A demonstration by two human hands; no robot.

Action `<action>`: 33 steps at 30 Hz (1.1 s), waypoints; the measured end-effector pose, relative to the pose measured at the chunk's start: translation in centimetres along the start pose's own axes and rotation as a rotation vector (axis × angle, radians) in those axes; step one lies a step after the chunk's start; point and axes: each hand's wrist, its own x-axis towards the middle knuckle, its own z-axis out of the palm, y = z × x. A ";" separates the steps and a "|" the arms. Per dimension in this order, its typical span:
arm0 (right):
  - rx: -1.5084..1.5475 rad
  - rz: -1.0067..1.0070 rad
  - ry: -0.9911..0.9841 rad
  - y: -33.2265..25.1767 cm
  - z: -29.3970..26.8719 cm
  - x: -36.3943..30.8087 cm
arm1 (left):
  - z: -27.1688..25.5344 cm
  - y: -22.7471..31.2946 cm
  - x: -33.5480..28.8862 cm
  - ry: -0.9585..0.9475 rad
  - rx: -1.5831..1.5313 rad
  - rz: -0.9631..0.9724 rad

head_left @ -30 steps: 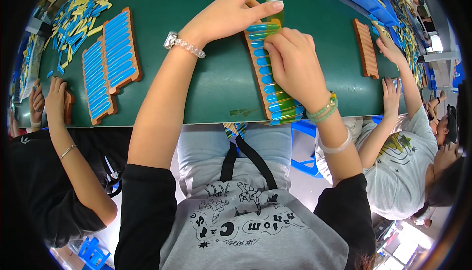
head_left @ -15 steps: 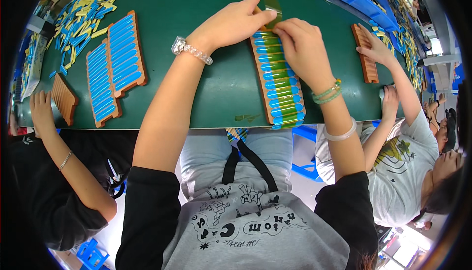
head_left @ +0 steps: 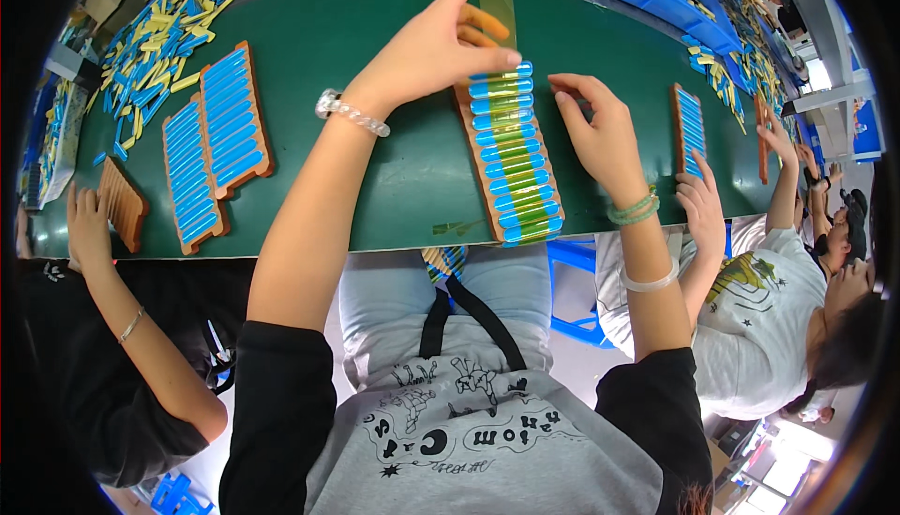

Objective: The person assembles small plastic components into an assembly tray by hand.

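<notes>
On the green desk (head_left: 375, 206), hands apart around an orange rack (head_left: 481, 166) of blue strips (head_left: 505, 205).
Yellowish tape (head_left: 514, 154) runs lengthwise over the strips, its far end cut off by the upper edge; whether the left hand (head_left: 469, 23), partly covering the rack's far end, pinches it cannot be told. The right hand (head_left: 589, 121) hangs empty, just beside the rack, fingers loosely parted.

The grey shirt front (head_left: 487, 496) carries black line drawings and bold lettering. Flanking it are 2 short black sleeves (head_left: 291, 393). Near its hem, 2 black straps (head_left: 486, 320) spread apart; past it, pale-blue trousers (head_left: 380, 295). Beyond it, the left hand (head_left: 422, 54) wears clear beads (head_left: 365, 119); the right hand (head_left: 607, 140), green beads (head_left: 635, 212) and a whitish bangle (head_left: 652, 280).
</notes>
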 end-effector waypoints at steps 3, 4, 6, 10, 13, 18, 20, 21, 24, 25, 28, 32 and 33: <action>0.062 0.053 -0.001 0.0 -0.2 -0.5 | -1.0 3.5 -0.2 0.002 -0.336 0.006; 0.099 0.085 -0.022 -0.1 -0.2 -0.6 | -1.3 4.2 -0.2 0.001 -0.514 -0.037; 0.115 0.071 -0.077 -1.2 -0.1 -0.9 | -1.9 2.7 -0.2 0.043 -0.525 0.066; -0.248 -0.138 -0.163 -3.7 1.3 -2.1 | -3.2 2.0 0.2 -0.035 -0.844 0.060; -0.434 -0.142 -0.152 -5.3 3.5 -3.0 | -3.3 2.1 0.3 -0.067 -0.774 0.050; -0.439 -0.090 -0.123 -4.5 4.1 -2.0 | -3.1 2.3 -0.1 -0.111 -0.770 0.011; -0.518 0.012 -0.116 -3.5 3.5 -0.7 | -3.2 1.5 0.4 -0.113 -0.773 -0.020; -0.550 0.049 -0.091 -2.1 3.0 0.0 | -3.0 1.3 0.7 -0.126 -0.782 -0.052; -0.638 0.149 -0.042 1.9 2.2 2.7 | -3.1 1.6 -0.1 -0.081 -0.587 -0.053; -0.637 0.163 -0.053 3.0 1.4 3.7 | -2.8 1.6 -0.1 -0.069 -0.494 -0.021; -0.695 0.163 -0.050 5.4 -0.1 6.1 | -2.1 2.1 -0.1 -0.056 -0.554 -0.017; -0.304 -0.040 0.178 2.6 0.7 7.0 | -2.7 1.5 0.1 -0.010 -0.354 0.039; 0.273 0.210 0.048 -0.3 1.3 6.4 | -2.4 1.4 0.3 0.008 -0.422 0.025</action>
